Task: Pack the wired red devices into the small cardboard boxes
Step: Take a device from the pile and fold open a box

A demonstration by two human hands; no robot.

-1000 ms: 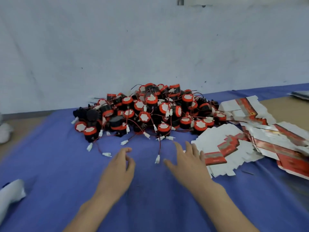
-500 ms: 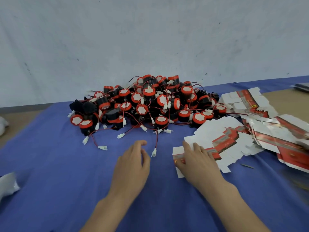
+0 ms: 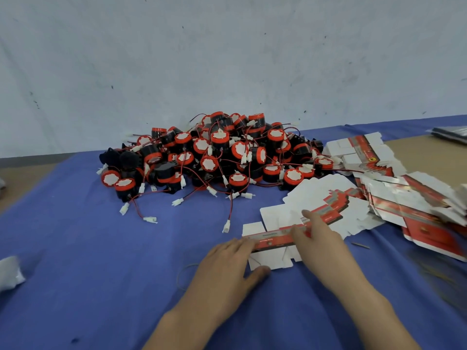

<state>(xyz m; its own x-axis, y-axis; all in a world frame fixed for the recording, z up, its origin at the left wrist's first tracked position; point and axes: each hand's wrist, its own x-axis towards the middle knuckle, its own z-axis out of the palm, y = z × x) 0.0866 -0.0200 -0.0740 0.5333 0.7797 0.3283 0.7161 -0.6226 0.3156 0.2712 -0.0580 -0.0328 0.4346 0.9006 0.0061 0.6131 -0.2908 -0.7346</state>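
A flat box blank (image 3: 273, 245) lies front-middle on the bench's blue cloth (image 3: 101, 274). The left hand (image 3: 225, 261) rests relaxed fingers on the blank's left end, and the right hand (image 3: 321, 238) presses flat on it. The pile of wired red devices (image 3: 217, 152) sits behind, its connectors (image 3: 226, 226) trailing close. More blanks (image 3: 404, 198) crowd the right edge.

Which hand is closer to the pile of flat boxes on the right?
Right. The right hand lies beside the pile of flat boxes; the left hand is farther left, past the right hand.
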